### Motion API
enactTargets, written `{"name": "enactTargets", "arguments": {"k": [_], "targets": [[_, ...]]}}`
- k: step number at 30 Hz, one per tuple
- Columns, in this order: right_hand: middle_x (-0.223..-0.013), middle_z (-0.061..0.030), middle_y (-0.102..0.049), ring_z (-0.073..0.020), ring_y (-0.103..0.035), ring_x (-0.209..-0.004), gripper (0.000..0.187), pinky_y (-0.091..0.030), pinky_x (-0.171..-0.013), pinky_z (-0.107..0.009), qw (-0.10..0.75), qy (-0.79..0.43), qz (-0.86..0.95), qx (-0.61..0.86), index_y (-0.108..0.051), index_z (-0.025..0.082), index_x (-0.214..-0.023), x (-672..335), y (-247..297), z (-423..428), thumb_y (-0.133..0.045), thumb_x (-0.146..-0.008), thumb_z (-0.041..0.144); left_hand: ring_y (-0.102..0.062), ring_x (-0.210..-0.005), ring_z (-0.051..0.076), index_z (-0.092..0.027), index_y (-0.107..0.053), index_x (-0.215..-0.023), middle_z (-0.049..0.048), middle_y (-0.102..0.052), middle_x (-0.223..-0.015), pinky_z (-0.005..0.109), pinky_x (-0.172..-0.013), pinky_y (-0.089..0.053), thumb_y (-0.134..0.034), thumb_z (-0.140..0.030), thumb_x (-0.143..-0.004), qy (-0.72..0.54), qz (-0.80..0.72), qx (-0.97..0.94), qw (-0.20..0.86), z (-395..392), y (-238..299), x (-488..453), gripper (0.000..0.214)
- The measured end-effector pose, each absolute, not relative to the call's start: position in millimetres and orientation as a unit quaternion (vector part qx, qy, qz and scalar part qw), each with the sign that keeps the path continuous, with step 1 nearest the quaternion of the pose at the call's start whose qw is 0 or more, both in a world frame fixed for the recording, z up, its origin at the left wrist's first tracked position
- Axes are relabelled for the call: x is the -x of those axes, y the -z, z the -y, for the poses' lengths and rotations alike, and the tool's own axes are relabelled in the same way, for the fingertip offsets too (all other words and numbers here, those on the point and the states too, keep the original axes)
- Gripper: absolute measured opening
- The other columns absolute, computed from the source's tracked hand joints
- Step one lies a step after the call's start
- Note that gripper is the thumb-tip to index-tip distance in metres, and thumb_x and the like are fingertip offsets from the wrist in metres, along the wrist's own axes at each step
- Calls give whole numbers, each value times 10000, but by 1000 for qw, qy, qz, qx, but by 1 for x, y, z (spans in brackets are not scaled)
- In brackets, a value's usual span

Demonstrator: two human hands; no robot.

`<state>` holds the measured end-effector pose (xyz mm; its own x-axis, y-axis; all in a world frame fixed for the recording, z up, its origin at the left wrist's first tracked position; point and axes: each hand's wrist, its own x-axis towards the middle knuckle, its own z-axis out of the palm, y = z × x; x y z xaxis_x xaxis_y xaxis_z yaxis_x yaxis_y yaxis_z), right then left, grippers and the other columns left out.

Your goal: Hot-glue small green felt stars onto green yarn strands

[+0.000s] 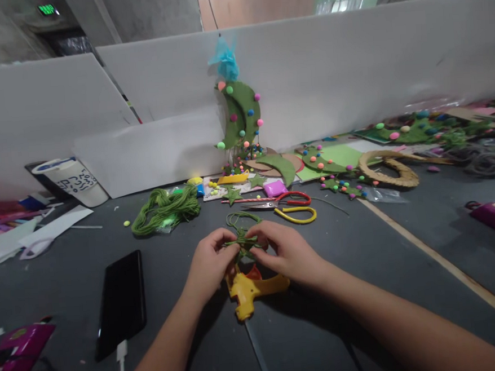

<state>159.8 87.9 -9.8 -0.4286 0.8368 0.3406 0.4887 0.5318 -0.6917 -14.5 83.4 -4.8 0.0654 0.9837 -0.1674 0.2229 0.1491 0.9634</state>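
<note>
Between the fingertips of both hands is a small bundle of green yarn [243, 242], with a loop of it lying beyond on the table. My left hand [210, 264] pinches the bundle from the left. From the right, my right hand [288, 253] pinches it with thumb and fingers. Just below lies a yellow glue gun [243, 294], its front end partly hidden under my hands. Past my fingers rest scissors [262, 205] with one red and one yellow handle. A loose skein of green yarn [166, 209] is at the left.
A black phone [120, 302] with a white cable lies left. Behind stands a green felt crescent [250, 109] with coloured balls, against a white board [329, 78]. Woven rings [373, 168] and a wooden strip [443, 259] are right. A white cup [75, 183] tilts at left.
</note>
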Motion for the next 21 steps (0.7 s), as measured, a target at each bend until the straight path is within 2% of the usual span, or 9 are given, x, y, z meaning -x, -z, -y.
{"name": "enactTargets", "arguments": {"k": [3, 7, 14, 21], "targets": [[-791, -1, -626, -115, -503, -627, 127, -353, -594, -222, 327, -221, 807, 439, -602, 211, -918, -160, 9, -87, -540, -809, 233, -452, -334, 94, -202, -524, -738, -83, -467, -403, 163, -317, -322, -574, -239, -682, -370, -562, -513, 534, -82, 3, 12, 83], [-754, 5, -635, -112, -511, -623, 98, -337, -581, -216, 312, -206, 810, 451, -610, 205, -829, -159, 7, -86, -523, -828, 249, -460, -331, 100, -199, -511, -739, -77, -480, -385, 163, -313, -344, -568, -231, -685, -368, -557, -497, 554, -80, 3, 10, 85], [-664, 14, -566, -105, -472, -583, 54, -308, -537, -200, 322, -208, 802, 458, -564, 182, -747, -154, 11, -86, -520, -777, 170, -446, -324, 91, -188, -505, -724, -55, -508, -399, 161, -316, -348, -540, -222, -696, -363, -552, -507, 553, -80, 5, 10, 57], [-594, 37, -548, -95, -453, -542, 69, -250, -509, -200, 301, -195, 784, 507, -578, 194, -704, -152, 6, -83, -552, -755, 232, -442, -335, 90, -193, -505, -731, -69, -492, -412, 165, -320, -353, -536, -229, -693, -366, -548, -514, 549, -78, 7, 9, 61]]}}
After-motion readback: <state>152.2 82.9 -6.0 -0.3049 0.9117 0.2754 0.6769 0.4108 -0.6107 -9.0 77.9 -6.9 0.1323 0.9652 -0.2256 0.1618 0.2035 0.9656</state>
